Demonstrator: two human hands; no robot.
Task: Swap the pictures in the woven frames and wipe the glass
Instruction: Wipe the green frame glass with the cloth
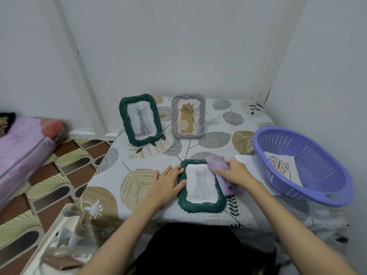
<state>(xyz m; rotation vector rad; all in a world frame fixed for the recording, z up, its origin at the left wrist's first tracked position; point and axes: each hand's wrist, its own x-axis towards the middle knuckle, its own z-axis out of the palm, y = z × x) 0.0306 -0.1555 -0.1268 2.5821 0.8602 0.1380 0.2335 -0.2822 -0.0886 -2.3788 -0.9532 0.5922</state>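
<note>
No text, label, brand, number or sign is legible anywhere.

Near centre: the flat green frame (200,186) lies face up on the table (218,124), its left rim blocked by the left hand (168,182) lying flat, its right rim covered by the right hand (236,172) gripping a lilac cloth (222,171).
Right side: a purple basket (303,165) fills this edge, rim tilted; a leaf print (284,165) lies inside, white paper (244,158) pokes out beneath.
Far side: an upright green frame (140,119) and a grey frame (188,116) stand side by side, a narrow gap between them.
Middle band: open tablecloth between the standing frames and the flat one.
Far right corner: bare cloth behind the basket.
Left near: free cloth beside the left hand, up to the table edge.
</note>
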